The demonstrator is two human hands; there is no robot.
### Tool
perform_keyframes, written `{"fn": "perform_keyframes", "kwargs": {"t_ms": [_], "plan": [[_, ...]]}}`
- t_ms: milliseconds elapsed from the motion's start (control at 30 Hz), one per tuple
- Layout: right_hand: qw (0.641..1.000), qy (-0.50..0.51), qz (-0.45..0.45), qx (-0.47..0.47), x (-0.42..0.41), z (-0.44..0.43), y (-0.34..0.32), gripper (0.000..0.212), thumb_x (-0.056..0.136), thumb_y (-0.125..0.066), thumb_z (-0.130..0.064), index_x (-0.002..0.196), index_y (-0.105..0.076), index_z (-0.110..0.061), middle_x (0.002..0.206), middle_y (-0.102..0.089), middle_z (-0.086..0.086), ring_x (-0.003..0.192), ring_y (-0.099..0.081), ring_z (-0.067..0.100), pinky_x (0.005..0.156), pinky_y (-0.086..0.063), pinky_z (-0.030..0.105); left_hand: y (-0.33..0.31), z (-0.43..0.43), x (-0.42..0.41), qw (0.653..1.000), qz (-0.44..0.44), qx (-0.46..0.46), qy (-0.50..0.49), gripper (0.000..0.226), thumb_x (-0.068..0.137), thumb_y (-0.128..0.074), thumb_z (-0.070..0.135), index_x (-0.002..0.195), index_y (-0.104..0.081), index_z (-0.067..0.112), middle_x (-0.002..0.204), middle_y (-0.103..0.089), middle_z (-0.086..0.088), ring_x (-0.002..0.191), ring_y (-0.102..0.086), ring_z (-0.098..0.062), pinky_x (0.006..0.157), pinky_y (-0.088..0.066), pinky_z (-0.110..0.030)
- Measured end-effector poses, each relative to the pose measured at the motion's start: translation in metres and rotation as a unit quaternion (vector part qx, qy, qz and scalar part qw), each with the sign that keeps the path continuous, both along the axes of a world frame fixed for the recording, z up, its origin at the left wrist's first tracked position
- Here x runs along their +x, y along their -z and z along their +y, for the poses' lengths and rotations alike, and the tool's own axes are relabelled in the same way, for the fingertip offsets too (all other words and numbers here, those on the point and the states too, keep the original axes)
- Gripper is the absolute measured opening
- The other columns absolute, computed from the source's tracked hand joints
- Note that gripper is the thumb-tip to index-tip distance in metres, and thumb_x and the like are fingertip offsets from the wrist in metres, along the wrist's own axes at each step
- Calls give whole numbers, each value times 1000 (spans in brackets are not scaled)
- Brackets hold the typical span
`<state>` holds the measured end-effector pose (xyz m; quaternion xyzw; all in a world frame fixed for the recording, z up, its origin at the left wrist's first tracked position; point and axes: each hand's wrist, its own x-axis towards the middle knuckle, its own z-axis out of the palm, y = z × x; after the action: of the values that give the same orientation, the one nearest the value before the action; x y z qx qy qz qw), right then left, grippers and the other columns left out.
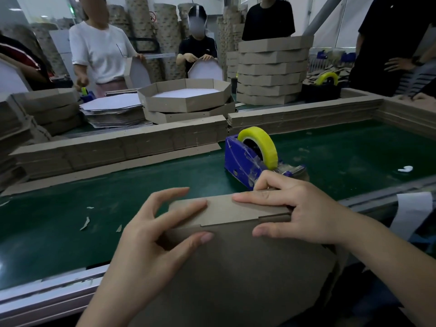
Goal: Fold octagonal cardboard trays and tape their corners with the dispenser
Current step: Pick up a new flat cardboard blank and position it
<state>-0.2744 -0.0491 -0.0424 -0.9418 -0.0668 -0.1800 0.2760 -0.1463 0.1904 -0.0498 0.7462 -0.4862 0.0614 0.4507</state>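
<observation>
— Two hands on the cardboard tray (236, 267), which leans at the near edge of the table (70, 232), just in front of the tape dispenser (245, 159).
— Yes, the left hand (151, 234) is spread, forefinger and thumb pressing flat. The right hand (297, 208) pinches the side flap (226, 211), thumb in front, fingers over the top.
— Best practice, I'd say: crease along the score, keep the corner edges flush, and hold firm before taping.
</observation>
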Motion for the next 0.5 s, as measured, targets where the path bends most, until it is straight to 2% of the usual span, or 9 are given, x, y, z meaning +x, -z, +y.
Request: {"fn": "perform_keyframes", "kwargs": {"t_ms": [100, 167, 267, 333, 400, 433, 500], "plan": [[1000, -9, 12, -12, 0, -1, -3, 53, 79, -61, -64, 129, -47, -59, 102, -45, -19, 97, -55, 14, 82, -48, 39, -2, 3, 1, 1000, 5, 14, 20, 38, 74, -68, 57, 107, -72, 40, 125, -61, 16, 115, -56, 2, 92, -38, -8], [1000, -15, 22, -10, 0, -1, -5, 53, 79, -62, -61, 131, -49, -55, 102, -45, -18, 97, -55, 14, 83, -48, 39, -6, 7, 2, 999, -6, 32, 22, 37, 79, -57, 58, 109, -71, 42, 126, -60, 17, 116, -56, -3, 93, -39, -12], [999, -22, 32, -7, 2, 3, -7, 53, 81, -63, -55, 132, -51, -46, 102, -46, -12, 96, -55, 16, 84, -47, 42, -20, 7, 2, 988, -114, 104, 22, 37, 88, -47, 56, 117, -66, 45, 129, -58, 17, 121, -52, -12, 100, -44, -33], [999, -29, 36, -10, 3, 7, -8, 53, 81, -63, -55, 132, -52, -44, 102, -47, -8, 96, -55, 18, 83, -47, 44, -27, 0, -3, 970, -190, 148, 37, 38, 92, -42, 54, 123, -63, 45, 125, -61, 14, 116, -57, -15, 98, -47, -47], [998, -37, 53, 3, 4, 10, -9, 52, 83, -59, -55, 133, -52, -41, 101, -47, -7, 96, -55, 17, 84, -48, 41, -32, -7, -9, 963, -206, 168, 52, 39, 93, -40, 54, 124, -62, 46, 119, -63, 14, 105, -62, -13, 85, -54, -39], [996, -43, 70, 34, 4, 11, -10, 51, 85, -55, -53, 133, -55, -36, 100, -47, -6, 98, -55, 13, 85, -47, 35, -33, -9, -11, 963, -199, 170, 57, 38, 93, -40, 54, 124, -61, 47, 117, -62, 15, 101, -63, -12, 77, -55, -35], [986, -54, 103, 115, 4, 10, -10, 52, 92, -46, -47, 131, -61, -15, 97, -46, -2, 100, -54, 0, 88, -42, 20, -31, -11, -12, 966, -188, 165, 62, 38, 92, -41, 54, 123, -62, 47, 115, -63, 15, 98, -62, -12, 72, -54, -35]]}}
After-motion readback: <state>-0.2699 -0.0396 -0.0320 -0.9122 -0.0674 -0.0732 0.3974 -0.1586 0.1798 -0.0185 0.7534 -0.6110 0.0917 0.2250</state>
